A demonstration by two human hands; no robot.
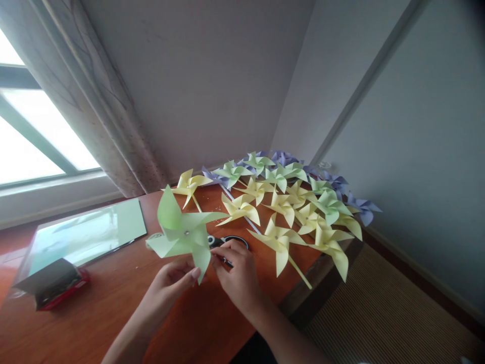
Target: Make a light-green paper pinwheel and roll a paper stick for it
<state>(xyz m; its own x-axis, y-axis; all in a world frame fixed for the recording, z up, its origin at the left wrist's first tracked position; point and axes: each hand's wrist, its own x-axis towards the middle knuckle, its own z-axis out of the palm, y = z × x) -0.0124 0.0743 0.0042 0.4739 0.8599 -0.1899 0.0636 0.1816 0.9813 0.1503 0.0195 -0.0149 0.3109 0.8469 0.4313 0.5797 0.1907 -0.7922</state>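
We hold a green pinwheel (183, 232) up over the desk (113, 303), its blades fanned out just above our fingertips. Our left hand (172, 283) comes up from below, its fingers curled, the thumb and forefinger tips pressed to the lowest blade; the grip is a light pinch on the paper. Our right hand (237, 273) sits just to the right of the left fingers, knuckles up, fingers bent inward toward the back of the pinwheel. They seem to pinch something thin and dark there, but we cannot tell what it is, or whether they grip it.

Directly beyond our right fingers lie scissors (227, 240), their black handles partly hidden by the hand and the pinwheel. Farther out past the right fingertips, and off to their right, a heap of finished pinwheels (288, 202) covers the far corner of the desk: yellow ones nearest, green among them, purple at the back against the wall. One yellow pinwheel (188, 186) lies apart, beyond the green one we hold.

Well left of our left fingers lies a green sheet (87, 235), and nearer, a dark box (53, 283) with a red edge.
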